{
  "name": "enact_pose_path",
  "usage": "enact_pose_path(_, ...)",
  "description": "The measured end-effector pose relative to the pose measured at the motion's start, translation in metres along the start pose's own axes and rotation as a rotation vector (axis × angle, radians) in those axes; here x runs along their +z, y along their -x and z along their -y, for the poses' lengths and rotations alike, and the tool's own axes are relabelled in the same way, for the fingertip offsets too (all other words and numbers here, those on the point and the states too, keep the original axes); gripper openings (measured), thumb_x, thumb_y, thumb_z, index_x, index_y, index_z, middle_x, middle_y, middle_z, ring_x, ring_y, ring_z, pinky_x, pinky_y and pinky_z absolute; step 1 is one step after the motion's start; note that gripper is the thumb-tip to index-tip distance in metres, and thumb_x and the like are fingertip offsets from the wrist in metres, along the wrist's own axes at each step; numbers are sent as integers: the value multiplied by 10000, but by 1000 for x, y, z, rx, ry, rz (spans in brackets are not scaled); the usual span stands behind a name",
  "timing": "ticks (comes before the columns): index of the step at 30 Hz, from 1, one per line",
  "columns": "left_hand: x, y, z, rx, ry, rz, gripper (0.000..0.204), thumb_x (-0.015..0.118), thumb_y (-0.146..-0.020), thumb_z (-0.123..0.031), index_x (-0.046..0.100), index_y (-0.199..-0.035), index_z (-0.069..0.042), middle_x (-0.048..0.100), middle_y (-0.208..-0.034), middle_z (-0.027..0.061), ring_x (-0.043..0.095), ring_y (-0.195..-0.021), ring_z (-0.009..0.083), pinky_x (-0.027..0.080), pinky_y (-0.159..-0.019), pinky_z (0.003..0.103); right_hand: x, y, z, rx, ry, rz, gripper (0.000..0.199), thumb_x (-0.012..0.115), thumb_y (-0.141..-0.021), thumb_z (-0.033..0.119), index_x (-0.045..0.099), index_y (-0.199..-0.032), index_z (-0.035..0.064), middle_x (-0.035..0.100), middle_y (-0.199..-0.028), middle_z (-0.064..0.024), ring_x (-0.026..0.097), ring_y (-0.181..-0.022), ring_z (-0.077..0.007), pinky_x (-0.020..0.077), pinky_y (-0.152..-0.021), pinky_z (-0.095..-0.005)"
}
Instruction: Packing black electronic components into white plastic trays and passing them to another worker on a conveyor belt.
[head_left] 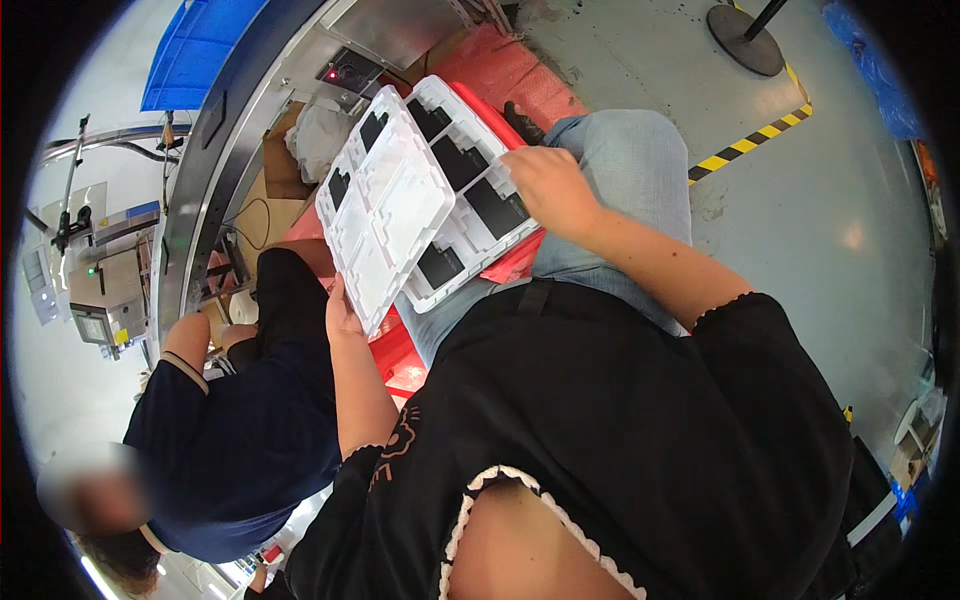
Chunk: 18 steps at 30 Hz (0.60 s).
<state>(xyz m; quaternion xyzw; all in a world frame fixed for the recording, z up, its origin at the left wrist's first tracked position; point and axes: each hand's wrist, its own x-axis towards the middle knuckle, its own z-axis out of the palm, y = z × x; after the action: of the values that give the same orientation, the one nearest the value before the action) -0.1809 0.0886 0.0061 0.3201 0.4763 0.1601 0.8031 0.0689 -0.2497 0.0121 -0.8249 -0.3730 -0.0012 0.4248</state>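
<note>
My left hand (342,310) grips the lower edge of a white moulded plastic tray (405,195), which is tilted. A few flat black pieces (373,131) sit in its pockets. Partly under it lies a second white tray (477,228) on my lap, holding several flat black rectangular pieces (497,207). My right hand (550,190) is at the right edge of that second tray, beside the black pieces, fingers bent and together. What its fingertips hold, if anything, is hidden.
Red plastic wrap (515,75) lies beyond the trays. A metal-framed machine (190,200) stands at left, with a blue bin (195,55) above. A person in dark clothes (235,440) sits close on my left. Striped tape (745,145) marks the floor at right, near a round stand base (745,40).
</note>
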Motion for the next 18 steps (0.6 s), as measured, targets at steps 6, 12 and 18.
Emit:
enact_pose_path(6, 32, 12, 7, -25, -72, -57, 412, 402, -956, -260, 418, -1279, -3, 498, -1267, 166, 509, -1132, 333, 423, -944, 499, 54, 33, 23, -756, 93, 563, 342, 561, -792, 187, 557, -1123, 102, 542, -1175, -15, 352, -1270, -219, 254, -1030, -509)
enact_pose_path(12, 27, 15, 4, -5, -62, -95, 347, 468, -935, -235, 509, -1177, 10, 573, -1164, 157, 564, -1048, 305, 467, -899, 442, 55, 13, 36, -863, 241, 656, 358, 544, -784, 215, 568, -1126, 116, 581, -1119, -36, 389, -1244, -226, 203, -1054, -538)
enact_pose_path(18, 24, 16, 3, 248, -341, -173, 288, 509, -919, -227, 562, -1107, -15, 619, -1029, 84, 599, -902, 202, 480, -838, 340, 0, 3, 9, -255, 247, 438, 170, 519, -673, 56, 610, -816, 54, 574, -903, -105, 530, -911, -287, 408, -805, -417)
